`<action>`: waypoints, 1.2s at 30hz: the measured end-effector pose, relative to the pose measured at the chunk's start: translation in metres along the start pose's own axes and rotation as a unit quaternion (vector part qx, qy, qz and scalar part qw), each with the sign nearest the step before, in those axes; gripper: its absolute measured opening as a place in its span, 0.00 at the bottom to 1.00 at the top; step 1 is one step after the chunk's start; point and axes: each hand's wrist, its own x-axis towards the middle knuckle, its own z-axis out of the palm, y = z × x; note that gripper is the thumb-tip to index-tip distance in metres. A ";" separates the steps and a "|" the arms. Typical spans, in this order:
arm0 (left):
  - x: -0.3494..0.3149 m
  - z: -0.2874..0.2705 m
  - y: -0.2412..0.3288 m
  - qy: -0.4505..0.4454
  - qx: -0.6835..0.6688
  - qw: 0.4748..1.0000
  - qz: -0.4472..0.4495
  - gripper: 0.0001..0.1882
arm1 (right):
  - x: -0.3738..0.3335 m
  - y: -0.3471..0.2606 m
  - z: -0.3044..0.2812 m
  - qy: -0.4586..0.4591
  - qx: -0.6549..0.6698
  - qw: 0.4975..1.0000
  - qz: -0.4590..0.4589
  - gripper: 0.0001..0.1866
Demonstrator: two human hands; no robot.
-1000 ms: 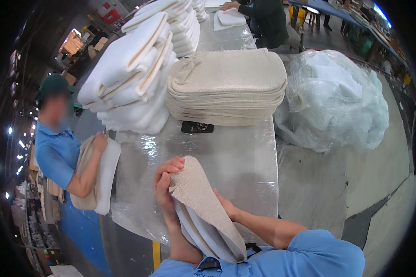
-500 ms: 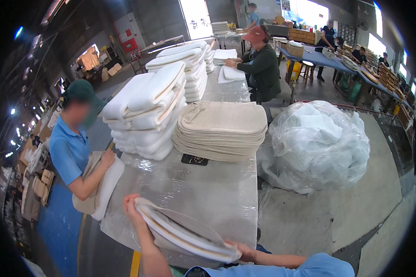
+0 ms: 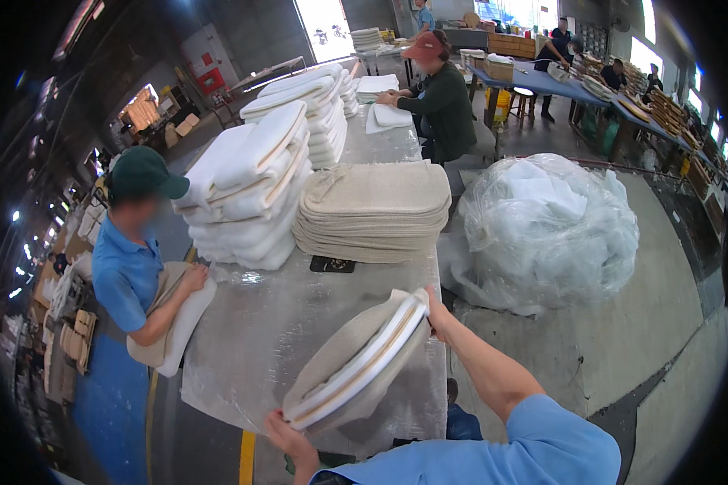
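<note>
Between my two hands, a long padded cushion [image 3: 366, 361] is held on a slant above the table. Beige fabric wraps both faces, and layered white padding with a thin tan line shows along its open edge. My left hand [image 3: 289, 438] is closed on the near left end. At the far right end, my right hand [image 3: 437, 314] grips the cushion near the table's right edge. A stack of beige fabric covers [image 3: 372, 212] lies beyond it on the plastic-covered table [image 3: 247, 347], with a small black flat item [image 3: 332, 264] at its front.
Tall piles of folded white padding [image 3: 247, 182] stand at the table's far left. A co-worker in a green cap [image 3: 129, 267] handles a beige and white piece at left; another in a red cap [image 3: 445, 113] works beyond. A large plastic-wrapped bundle [image 3: 550, 234] sits at right.
The cushion has swung round: its right end, with my right hand, went up and away, while my left hand came down nearer to me. The view has shifted slightly.
</note>
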 end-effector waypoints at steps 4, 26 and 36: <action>-0.060 0.011 -0.022 -0.147 0.005 0.982 0.121 0.26 | 0.025 -0.013 -0.002 0.005 0.128 0.990 -0.059 0.51; -0.098 0.072 0.021 -0.580 0.043 0.808 0.093 0.50 | 0.027 -0.053 0.029 0.188 -0.161 0.903 -0.352 0.15; -0.102 0.105 0.026 -0.630 -0.063 0.774 -0.034 0.55 | 0.034 -0.050 0.036 0.211 -0.134 0.867 -0.431 0.16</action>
